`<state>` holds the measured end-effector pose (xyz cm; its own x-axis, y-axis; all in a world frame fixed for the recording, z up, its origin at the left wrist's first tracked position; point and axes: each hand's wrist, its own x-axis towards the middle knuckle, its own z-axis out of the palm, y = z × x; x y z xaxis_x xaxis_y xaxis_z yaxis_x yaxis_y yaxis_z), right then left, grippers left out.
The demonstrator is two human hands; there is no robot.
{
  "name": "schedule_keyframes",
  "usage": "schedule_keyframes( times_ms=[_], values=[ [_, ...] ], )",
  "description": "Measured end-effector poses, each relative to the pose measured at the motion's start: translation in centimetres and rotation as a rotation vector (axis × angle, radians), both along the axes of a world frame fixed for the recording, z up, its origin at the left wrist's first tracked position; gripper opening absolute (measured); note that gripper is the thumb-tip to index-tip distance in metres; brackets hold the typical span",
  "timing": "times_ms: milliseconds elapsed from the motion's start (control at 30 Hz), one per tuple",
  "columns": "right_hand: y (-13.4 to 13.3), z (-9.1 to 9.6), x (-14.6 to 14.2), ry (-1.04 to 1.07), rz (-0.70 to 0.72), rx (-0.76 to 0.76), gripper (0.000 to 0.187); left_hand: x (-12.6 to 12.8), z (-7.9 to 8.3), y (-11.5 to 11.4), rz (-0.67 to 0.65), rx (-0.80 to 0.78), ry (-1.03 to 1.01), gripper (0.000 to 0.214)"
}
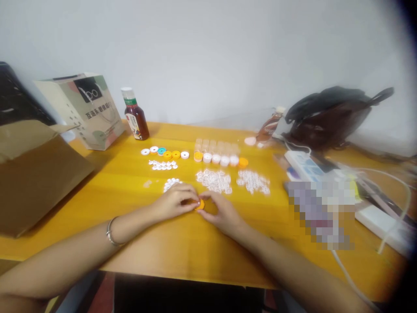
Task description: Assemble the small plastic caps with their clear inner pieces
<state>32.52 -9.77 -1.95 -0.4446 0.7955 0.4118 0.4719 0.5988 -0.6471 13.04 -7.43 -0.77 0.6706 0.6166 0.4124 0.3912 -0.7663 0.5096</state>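
Between the fingertips of my left hand [176, 201] and my right hand [223, 213] is a small round orange cap-like piece [201, 204], held just above the table at centre. Both hands pinch it from opposite sides, and the fingers partly cover it. Right behind my left hand lies a cluster of small white round pieces [171, 183]. Beyond my right hand spreads a pile of clear flat plastic pieces [213, 181], with a second similar pile [253, 181] to its right. Farther back, white pieces with small stems [163, 165] lie grouped together.
Orange, white and teal ring-shaped caps [176, 154] form a row, beside clear cylinders with caps [216, 148]. A dark red bottle [137, 119], paper bag [97, 113] and cardboard box [39, 174] stand left. A tilted bottle [269, 127], black bag [329, 115] and power strip [304, 167] sit right.
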Motion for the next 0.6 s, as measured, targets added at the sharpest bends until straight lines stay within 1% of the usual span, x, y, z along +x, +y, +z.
schedule_keyframes(
  times_ms=[167, 300, 467, 600],
  values=[
    [0.2, -0.1, 0.3, -0.008, -0.007, -0.006, 0.023, -0.6, 0.3, -0.2, 0.003, 0.009, -0.018, 0.017],
    [0.4, -0.3, 0.5, -0.005, -0.019, -0.007, 0.023, -1.4, 0.2, -0.9, 0.047, 0.034, 0.018, 0.021],
    [0.4, -0.3, 0.6, -0.018, -0.025, -0.007, 0.018, -1.8, 0.3, -2.0, 0.054, 0.11, 0.128, 0.028],
    [0.4, -0.2, 0.8, -0.025, -0.036, 0.01, 0.015, -1.9, 0.1, -2.2, 0.045, 0.171, 0.194, 0.035]
  ],
)
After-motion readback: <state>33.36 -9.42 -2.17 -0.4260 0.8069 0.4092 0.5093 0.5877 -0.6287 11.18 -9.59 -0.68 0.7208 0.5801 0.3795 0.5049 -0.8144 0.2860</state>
